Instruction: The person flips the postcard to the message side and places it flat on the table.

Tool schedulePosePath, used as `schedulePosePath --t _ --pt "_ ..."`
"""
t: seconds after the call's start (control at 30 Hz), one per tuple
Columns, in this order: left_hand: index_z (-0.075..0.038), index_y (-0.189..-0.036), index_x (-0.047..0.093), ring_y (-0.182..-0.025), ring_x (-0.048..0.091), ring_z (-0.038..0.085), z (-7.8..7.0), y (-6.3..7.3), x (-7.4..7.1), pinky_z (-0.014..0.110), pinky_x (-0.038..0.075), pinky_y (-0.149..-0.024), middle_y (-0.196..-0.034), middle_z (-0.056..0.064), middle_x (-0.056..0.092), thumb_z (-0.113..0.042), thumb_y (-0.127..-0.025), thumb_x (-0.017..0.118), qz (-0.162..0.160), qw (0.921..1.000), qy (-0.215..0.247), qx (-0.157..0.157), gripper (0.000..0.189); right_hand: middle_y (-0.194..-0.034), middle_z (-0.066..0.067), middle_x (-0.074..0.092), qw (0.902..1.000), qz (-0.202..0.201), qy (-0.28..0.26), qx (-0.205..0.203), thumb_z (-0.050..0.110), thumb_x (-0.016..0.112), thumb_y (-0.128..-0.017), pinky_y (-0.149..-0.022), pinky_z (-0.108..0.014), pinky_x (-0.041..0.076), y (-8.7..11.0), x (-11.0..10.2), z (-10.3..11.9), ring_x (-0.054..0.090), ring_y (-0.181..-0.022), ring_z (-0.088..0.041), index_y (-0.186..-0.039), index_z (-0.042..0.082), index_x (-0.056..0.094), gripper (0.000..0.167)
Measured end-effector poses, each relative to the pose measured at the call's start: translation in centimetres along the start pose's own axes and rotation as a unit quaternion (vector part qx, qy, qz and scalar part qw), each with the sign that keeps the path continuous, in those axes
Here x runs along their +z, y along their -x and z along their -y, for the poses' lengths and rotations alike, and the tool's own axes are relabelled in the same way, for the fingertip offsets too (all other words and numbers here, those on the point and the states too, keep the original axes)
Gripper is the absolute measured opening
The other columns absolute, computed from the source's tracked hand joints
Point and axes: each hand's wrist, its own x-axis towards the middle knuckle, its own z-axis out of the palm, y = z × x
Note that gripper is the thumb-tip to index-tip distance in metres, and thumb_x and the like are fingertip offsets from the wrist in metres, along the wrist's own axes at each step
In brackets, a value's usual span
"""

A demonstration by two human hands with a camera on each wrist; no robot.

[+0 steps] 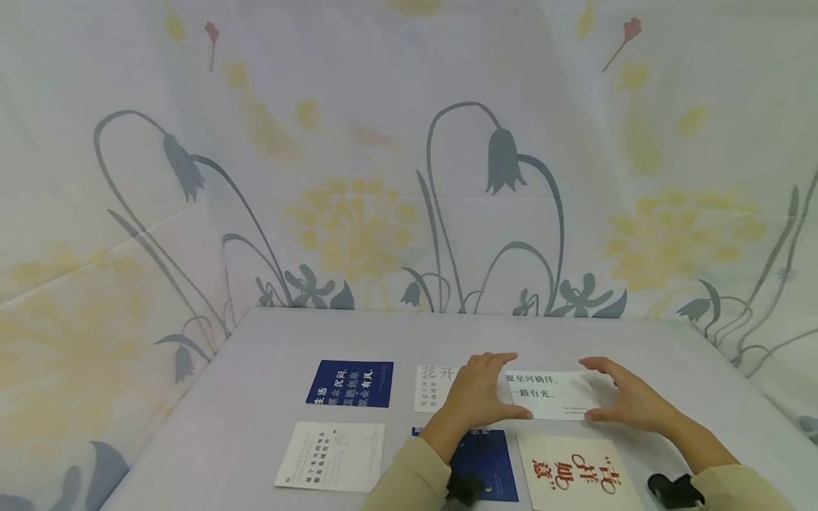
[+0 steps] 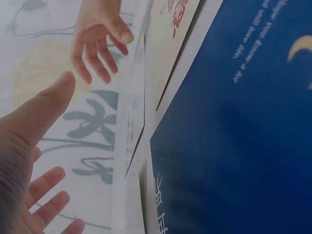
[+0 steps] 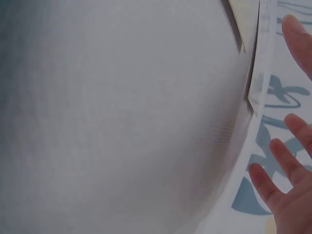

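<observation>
A white card (image 1: 552, 395) with dark lettering lies at the back right of the table. My left hand (image 1: 476, 394) is spread by its left end, fingers apart and nothing in them. At its right end my right hand (image 1: 629, 397) is held with thumb and fingers parted, also holding nothing. Another white card (image 1: 429, 390), with grey lettering, is partly covered by the left hand. Below the left forearm lies a dark blue card (image 1: 491, 461), its yellow moon (image 2: 301, 48) showing in the left wrist view. Nearer the right forearm is a cream card (image 1: 578, 472) with red lettering.
On the left, a blue card (image 1: 358, 384) with white lettering lies behind a white card (image 1: 351, 458). The cards rest flat on a white-covered table (image 1: 211, 433). A flower-printed cloth (image 1: 383, 156) hangs behind it. Dark devices (image 1: 671, 490) sit at both wrists.
</observation>
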Motion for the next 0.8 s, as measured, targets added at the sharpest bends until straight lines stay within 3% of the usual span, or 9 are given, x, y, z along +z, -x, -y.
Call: schedulePosePath --t 0.53,0.8 --pt "-0.028 -0.138 0.043 -0.117 0.046 0.012 0.1 -2.1 1.5 0.029 0.04 -0.096 -0.13 -0.009 0.05 -0.062 -0.06 0.077 0.041 0.9986 -0.032 -0.009 0.092 -0.123 -0.025 0.049 0.9985 0.052 0.015 -0.01 0.037 0.086 -0.058 -0.088 -0.065 0.034 -1.5 -0.6 -0.3 0.043 -0.112 -0.05 -0.123 -0.002 0.044 0.087" --pt "-0.028 -0.14 0.042 -0.117 0.045 0.012 0.6 -2.7 2.3 0.028 0.039 -0.096 -0.129 -0.008 0.051 -0.061 -0.057 0.08 0.075 0.9963 -0.039 -0.016 0.097 -0.127 -0.028 0.046 0.996 0.085 -0.016 0.022 0.034 0.087 -0.056 -0.091 -0.068 0.029 -1.5 -0.4 -0.5 0.036 -0.118 -0.053 -0.125 -0.002 0.044 0.09"
